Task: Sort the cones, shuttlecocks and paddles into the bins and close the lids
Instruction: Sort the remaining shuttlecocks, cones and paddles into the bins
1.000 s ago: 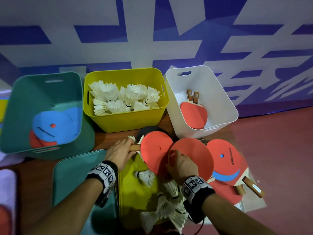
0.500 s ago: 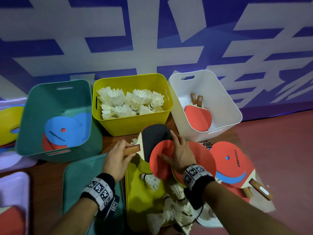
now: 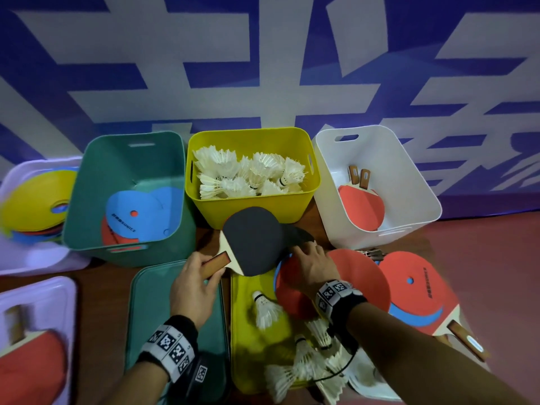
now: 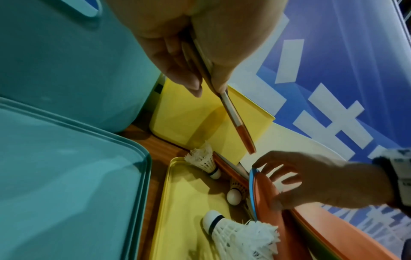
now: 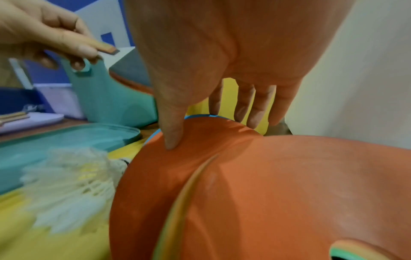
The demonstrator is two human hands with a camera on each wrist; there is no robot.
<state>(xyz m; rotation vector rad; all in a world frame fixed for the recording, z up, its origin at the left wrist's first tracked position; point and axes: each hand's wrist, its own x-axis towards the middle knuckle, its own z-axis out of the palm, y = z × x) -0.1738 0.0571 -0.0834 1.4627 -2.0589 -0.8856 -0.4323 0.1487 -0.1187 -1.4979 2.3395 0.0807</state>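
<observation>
Paddle (image 3: 252,240), black face up, hangs just in front of the yellow bin (image 3: 248,206), my left hand (image 3: 194,283) pinching its wooden handle. My right hand (image 3: 311,266) rests on the red disc cones (image 3: 333,283) with its fingers curled over their far edge; I judge it a grip.

Sorting looks partly done: the white bin (image 3: 377,185) holds paddles, the yellow one shuttlecocks, the green bin (image 3: 128,197) cones. Loose shuttlecocks (image 3: 264,309), cones and another paddle (image 3: 420,296) remain, and the lids (image 3: 149,311) lie flat, off the bins. How many cones are stacked I cannot tell, and things at the left edge are cut off.
</observation>
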